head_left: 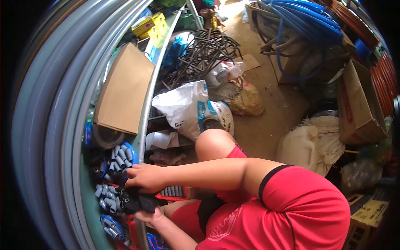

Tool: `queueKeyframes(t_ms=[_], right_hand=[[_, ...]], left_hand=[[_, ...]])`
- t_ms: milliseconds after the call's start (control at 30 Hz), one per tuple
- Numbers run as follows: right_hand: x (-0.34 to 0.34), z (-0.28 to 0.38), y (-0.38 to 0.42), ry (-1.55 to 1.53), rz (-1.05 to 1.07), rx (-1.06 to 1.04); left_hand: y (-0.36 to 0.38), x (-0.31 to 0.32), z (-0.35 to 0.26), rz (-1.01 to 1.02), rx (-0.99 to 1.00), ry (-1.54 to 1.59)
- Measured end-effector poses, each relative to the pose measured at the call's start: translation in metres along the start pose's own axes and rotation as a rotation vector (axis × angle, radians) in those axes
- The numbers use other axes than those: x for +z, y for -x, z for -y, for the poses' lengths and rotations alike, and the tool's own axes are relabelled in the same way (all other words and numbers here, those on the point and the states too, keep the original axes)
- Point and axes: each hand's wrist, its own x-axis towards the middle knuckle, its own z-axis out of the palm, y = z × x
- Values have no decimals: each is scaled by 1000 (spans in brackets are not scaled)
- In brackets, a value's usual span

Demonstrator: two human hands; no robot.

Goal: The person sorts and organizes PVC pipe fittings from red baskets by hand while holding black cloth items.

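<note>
A crumpled black cloth-like item (143, 202) with small pale markings lies between my two hands, over the shelf edge. From above, my right hand (146, 177) closes on it with bent fingers. My left hand (148, 216) is under its lower end, fingers mostly hidden beneath it, closed against it. Just left of the item are grey pipe fittings (109, 199), with more grey fittings (121, 156) in a blue-rimmed container above. A red tray (180, 196) of small grey pieces shows beyond my right forearm.
A cardboard box (125, 89) stands on the metal-edged shelf (151, 96). Large grey pipes (62, 104) curve along the left. White sacks (187, 108), bent metal rods (208, 52), blue hose (304, 21), a jerrycan (298, 146) and an open box (360, 104) lie around the floor.
</note>
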Motion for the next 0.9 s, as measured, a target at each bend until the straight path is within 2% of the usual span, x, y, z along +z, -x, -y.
queueKeyframes(t_ms=[33, 67, 133, 267, 300, 400, 433, 533, 567, 667, 767, 900], right_hand=[[0, -1, -1, 24, -15, -10], [-3, -2, 0, -29, 49, 69], [-11, 4, -3, -149, 184, 215], [-15, 0, -2, -174, 219, 142], [-17, 1, -1, -182, 201, 142], [-5, -2, -2, -219, 141, 191], [-1, -1, -3, -231, 89, 246], [11, -3, -4, -261, -64, 318], [15, -4, -5, -270, -103, 331], [15, -7, -4, -275, -38, 284], [17, -9, -3, -267, 6, 212], [7, 3, -3, -201, 93, 321]], left_hand=[[2, 3, -1, -3, 25, -68], [3, 5, 0, -7, 55, -136], [-1, 2, 0, 48, 12, -71], [0, 5, -1, -3, 17, -3], [1, 7, 1, 17, 42, -98], [5, 14, 5, 50, -83, -101], [9, 31, 10, 66, -62, -97], [4, 7, -1, 70, -84, 170], [2, -1, -1, 114, -61, 128], [11, 26, 3, -11, -26, 70], [7, 17, 2, 19, 13, 19], [15, 28, 12, 69, 49, -7]])
